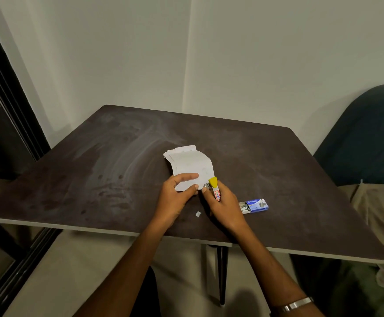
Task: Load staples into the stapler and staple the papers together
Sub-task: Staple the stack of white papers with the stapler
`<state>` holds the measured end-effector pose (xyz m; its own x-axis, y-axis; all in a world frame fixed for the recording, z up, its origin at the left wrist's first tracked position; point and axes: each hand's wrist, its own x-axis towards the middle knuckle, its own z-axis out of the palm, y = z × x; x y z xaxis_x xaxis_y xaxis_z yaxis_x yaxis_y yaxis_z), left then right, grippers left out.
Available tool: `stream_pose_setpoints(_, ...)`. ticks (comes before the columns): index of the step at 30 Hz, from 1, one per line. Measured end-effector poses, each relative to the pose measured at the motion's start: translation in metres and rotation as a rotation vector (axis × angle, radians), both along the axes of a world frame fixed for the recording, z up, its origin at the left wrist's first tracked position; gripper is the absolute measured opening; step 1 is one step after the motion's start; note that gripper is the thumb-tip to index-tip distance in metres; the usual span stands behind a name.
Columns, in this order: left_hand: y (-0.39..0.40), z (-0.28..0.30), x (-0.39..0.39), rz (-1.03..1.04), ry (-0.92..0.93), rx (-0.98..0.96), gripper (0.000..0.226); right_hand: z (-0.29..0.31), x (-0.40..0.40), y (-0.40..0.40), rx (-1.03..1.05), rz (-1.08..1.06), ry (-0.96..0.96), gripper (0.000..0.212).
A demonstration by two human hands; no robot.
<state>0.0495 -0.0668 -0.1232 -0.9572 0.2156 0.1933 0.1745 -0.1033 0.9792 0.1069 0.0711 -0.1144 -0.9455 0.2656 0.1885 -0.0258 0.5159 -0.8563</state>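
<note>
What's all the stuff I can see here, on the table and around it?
papers: small stack, white, table middle
stapler: one, yellow-tipped, at the papers' near right corner
staple box: one, blue, open, right of the hands
paper scrap: one, white, near the table's front edge
table: one, dark brown
chair: one, dark blue, far right
bracelet: one, silver, right wrist
left hand: holds the papers
right hand: grips the stapler

Matt white papers (pixel 190 167) lie on a smudged, dull brown table (pixel 122 156), beside a glossy yellow-capped stapler (pixel 214 186).
</note>
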Motion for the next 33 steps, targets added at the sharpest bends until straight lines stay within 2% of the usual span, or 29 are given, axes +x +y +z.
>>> stream_pose_setpoints(8, 0.000, 0.003, 0.002, 0.015, -0.015, 0.000, 0.029, -0.002, 0.000, 0.005, 0.004, -0.009, -0.023, 0.011)
stream_pose_setpoints(19, -0.003, 0.005, 0.005, -0.001, -0.045, 0.104, 0.029, -0.001, 0.006, 0.007, -0.127, -0.009, -0.037, 0.011)
stream_pose_setpoints(24, -0.003, 0.003, 0.002, -0.006, -0.047, 0.085, 0.030, 0.003, 0.009, 0.007, -0.285, 0.039, -0.058, 0.019)
stream_pose_setpoints(28, -0.003, 0.002, 0.000, 0.002, -0.026, 0.038, 0.029, 0.006, 0.011, 0.009, -0.422, 0.118, -0.044, 0.036)
stream_pose_setpoints(33, -0.002, -0.001, -0.001, 0.021, -0.016, -0.036, 0.027, 0.008, 0.012, 0.009, -0.408, 0.124, -0.061, 0.045)
